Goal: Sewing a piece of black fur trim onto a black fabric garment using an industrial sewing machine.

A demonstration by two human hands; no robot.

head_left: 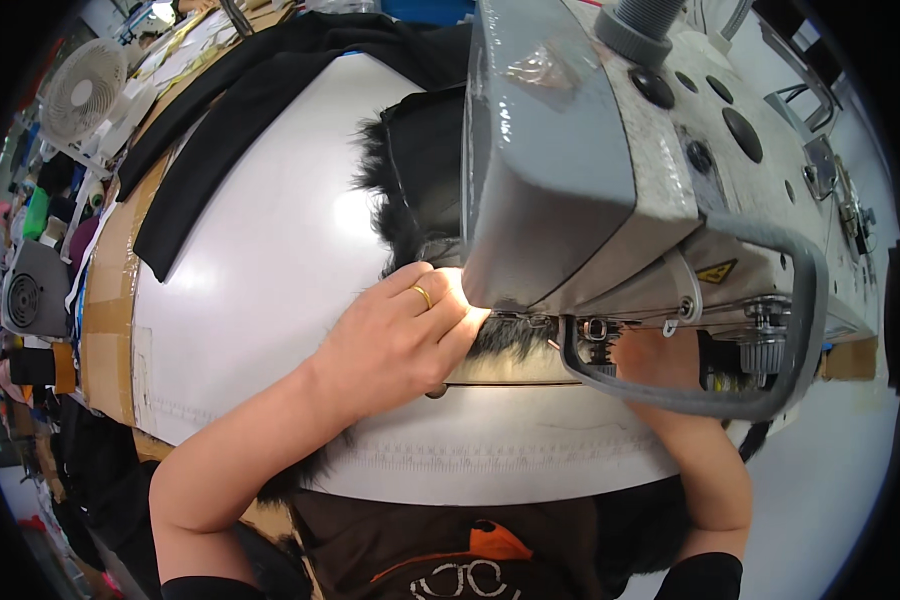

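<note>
A grey industrial sewing machine (540,170) fills the upper right, its lamp lighting the stitching area. Black furry material (420,170) with a dark backing runs beneath it on the white table (250,250). My left hand (410,330), a gold ring on one finger, lies at the machine's left side with bent fingers pressed together on the fur piece, its fingertips in the bright light. My right hand (650,360) is behind the curved grey guard bar near the needle area; its fingers are mostly hidden.
Long black fabric pieces (210,150) lie across the table's back left. Taped cardboard (112,310) lines the left edge. Beyond it stand a white fan (85,95), a grey appliance (35,290) and assorted clutter. A partly visible person (165,12) is at the far back.
</note>
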